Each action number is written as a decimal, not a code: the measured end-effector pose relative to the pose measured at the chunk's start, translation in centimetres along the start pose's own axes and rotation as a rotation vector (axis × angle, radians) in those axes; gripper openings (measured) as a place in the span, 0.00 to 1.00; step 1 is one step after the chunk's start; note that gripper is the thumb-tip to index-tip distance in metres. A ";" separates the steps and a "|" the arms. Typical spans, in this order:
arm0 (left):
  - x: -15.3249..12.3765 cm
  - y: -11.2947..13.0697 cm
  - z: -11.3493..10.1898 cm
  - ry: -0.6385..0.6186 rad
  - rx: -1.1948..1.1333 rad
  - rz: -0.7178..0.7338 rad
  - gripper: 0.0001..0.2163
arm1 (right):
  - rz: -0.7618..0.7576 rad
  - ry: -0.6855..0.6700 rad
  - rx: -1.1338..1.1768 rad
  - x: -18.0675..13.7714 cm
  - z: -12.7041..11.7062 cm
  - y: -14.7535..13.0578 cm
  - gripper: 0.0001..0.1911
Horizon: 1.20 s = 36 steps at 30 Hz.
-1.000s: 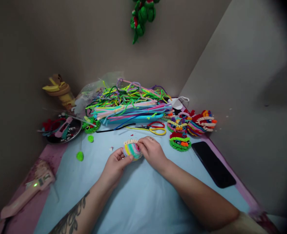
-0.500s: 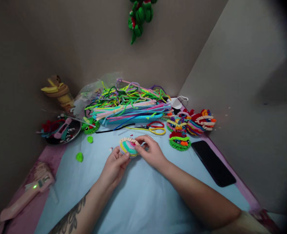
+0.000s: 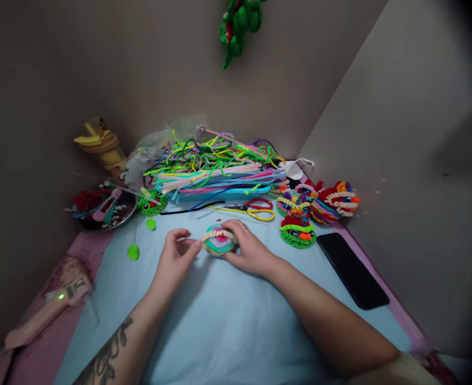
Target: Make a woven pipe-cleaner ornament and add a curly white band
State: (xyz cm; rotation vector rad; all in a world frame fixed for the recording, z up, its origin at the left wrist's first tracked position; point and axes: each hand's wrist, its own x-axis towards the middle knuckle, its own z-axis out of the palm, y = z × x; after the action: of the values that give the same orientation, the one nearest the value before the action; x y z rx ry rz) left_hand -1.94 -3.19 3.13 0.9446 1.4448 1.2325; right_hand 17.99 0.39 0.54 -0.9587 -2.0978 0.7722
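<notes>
A round piece of coiled pipe cleaners [image 3: 219,246], in teal, pink and yellow rings, is held slightly above the table. My right hand [image 3: 251,248] grips its right side, thumb below and fingers behind. Across its upper front runs a cream twisted pipe-cleaner strip [image 3: 218,234]. At the strip's left end is my left hand [image 3: 179,255], with thumb and fingers curled together in a pinch at its tip. The fingertips partly hide that end.
Behind lie a blue tray [image 3: 220,195] heaped with pipe cleaners, and scissors [image 3: 256,209]. A phone [image 3: 352,271] and finished colourful pieces [image 3: 298,235] are at right. At left are a lit pink glue gun [image 3: 51,313], a metal bowl [image 3: 129,211] and green bits [image 3: 133,252].
My left hand has let go of the round piece's left side and moved to the cream strip's end. My right hand now holds the piece, which has turned. The view has shifted slightly.
</notes>
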 end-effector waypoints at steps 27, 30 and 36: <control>1.2 -1.7 0.1 -0.315 0.528 0.606 0.07 | 0.007 -0.092 0.057 0.4 0.6 -0.2 0.08; 1.1 -1.7 0.1 -0.305 0.536 0.618 0.06 | 0.006 -0.097 0.077 0.4 0.6 -0.2 0.06; 0.9 -1.6 0.3 -0.299 0.510 0.598 0.04 | 0.039 -0.093 0.115 0.5 0.6 -0.4 0.04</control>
State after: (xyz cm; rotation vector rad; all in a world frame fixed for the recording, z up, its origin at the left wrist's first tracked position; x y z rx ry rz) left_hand -1.83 -2.58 1.36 1.9269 1.2930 1.0708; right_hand 17.17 0.48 0.65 -0.9190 -2.0939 0.9634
